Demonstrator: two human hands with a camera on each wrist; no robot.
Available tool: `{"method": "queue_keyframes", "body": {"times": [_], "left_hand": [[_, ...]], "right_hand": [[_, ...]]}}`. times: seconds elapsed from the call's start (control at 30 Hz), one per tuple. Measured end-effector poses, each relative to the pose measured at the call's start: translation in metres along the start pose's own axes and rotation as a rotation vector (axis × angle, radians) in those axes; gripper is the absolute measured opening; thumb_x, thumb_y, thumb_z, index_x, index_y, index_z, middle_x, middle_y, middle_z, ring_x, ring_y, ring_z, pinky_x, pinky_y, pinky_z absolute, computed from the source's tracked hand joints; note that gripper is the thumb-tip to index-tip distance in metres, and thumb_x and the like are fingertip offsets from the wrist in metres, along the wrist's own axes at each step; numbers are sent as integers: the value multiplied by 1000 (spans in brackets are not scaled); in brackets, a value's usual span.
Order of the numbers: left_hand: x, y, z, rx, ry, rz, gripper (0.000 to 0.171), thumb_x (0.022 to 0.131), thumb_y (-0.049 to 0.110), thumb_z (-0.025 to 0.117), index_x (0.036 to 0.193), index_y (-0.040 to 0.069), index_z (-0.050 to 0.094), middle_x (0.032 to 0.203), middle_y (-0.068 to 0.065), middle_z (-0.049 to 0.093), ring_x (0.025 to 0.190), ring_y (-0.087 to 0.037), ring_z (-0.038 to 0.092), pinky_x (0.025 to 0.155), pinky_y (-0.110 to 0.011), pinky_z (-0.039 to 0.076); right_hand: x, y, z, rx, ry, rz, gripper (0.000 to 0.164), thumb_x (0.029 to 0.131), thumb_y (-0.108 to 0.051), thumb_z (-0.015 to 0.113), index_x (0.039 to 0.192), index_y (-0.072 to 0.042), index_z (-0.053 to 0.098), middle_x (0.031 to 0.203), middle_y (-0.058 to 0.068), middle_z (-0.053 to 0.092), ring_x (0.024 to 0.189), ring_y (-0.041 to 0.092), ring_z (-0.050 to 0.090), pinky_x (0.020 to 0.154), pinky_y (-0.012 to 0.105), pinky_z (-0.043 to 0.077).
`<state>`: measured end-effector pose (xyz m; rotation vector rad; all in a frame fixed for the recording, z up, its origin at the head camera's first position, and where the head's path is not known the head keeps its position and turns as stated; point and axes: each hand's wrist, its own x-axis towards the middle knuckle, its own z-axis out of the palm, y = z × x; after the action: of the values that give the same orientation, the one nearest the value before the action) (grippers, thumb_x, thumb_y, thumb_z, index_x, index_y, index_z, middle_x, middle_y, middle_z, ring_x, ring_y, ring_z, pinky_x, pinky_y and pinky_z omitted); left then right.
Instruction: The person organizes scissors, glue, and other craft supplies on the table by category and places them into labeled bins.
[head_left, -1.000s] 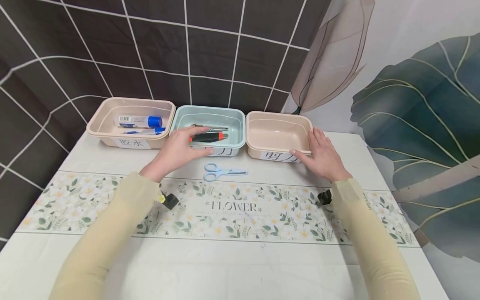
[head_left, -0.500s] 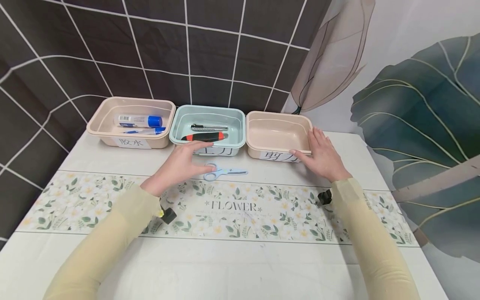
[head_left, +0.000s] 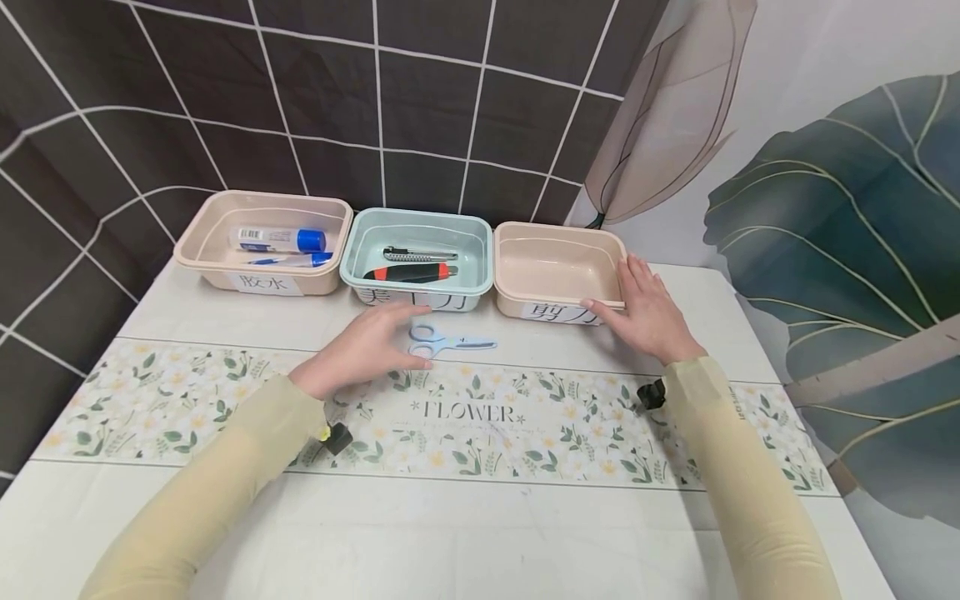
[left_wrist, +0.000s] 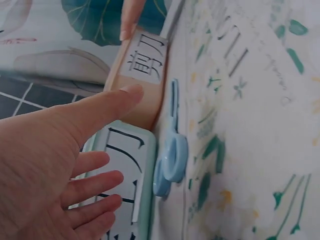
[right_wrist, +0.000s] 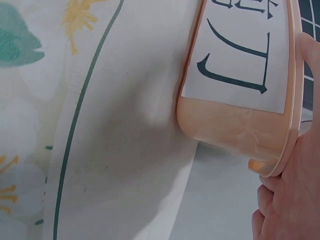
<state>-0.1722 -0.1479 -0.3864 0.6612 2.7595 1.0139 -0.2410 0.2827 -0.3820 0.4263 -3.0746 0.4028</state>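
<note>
Light blue scissors [head_left: 453, 342] lie on the table in front of the bins. My left hand [head_left: 367, 346], thumb and fingers spread, is beside the handle loops and holds nothing. In the left wrist view the scissors [left_wrist: 174, 155] lie just beyond the hand [left_wrist: 65, 165]. My right hand [head_left: 645, 317] holds the front right corner of the right pink plastic bin [head_left: 558, 287], thumb at the front rim and fingers along the side. Its label [right_wrist: 240, 55] shows in the right wrist view. No objects show inside that bin.
The middle light blue bin [head_left: 416, 218] holds two utility knives, one slim [head_left: 420, 254] and one black and red [head_left: 408, 272]. The left pink bin [head_left: 213, 268] holds a glue bottle [head_left: 270, 240] and a blue-capped pen-like tube [head_left: 292, 260]. A dark tiled wall covering [head_left: 420, 100] rises behind.
My left hand has come back from the middle bin, toward me and down to the scissors' handles. The right hand stays at its bin.
</note>
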Motion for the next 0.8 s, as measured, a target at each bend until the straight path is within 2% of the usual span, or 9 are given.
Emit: {"method": "queue_keyframes", "body": {"times": [0.13, 0.57, 0.8], "left_hand": [[3, -6, 5, 48, -50, -9, 88, 78, 38, 90, 149, 4, 51, 150, -17, 49, 141, -35, 39, 118, -49, 27], [16, -18, 15, 56, -82, 21, 88, 76, 30, 92, 147, -2, 51, 147, -20, 51, 137, -37, 43, 116, -48, 31], [20, -19, 16, 68, -99, 18, 77, 81, 21, 88, 146, -2, 52, 146, -20, 53, 137, -37, 44, 116, -49, 31]], "right_hand": [[1, 1, 1, 1, 0, -5, 103, 97, -70, 45, 161, 3, 10, 166, 26, 7, 154, 34, 1, 122, 53, 4], [0, 2, 1, 7, 7, -7, 102, 97, -69, 45, 160, 4, 12, 166, 26, 7, 154, 35, 1, 122, 53, 4], [0, 1, 1, 0, 4, -1, 103, 97, -70, 45, 160, 5, 11, 166, 25, 6, 154, 33, 0, 122, 52, 4]]}}
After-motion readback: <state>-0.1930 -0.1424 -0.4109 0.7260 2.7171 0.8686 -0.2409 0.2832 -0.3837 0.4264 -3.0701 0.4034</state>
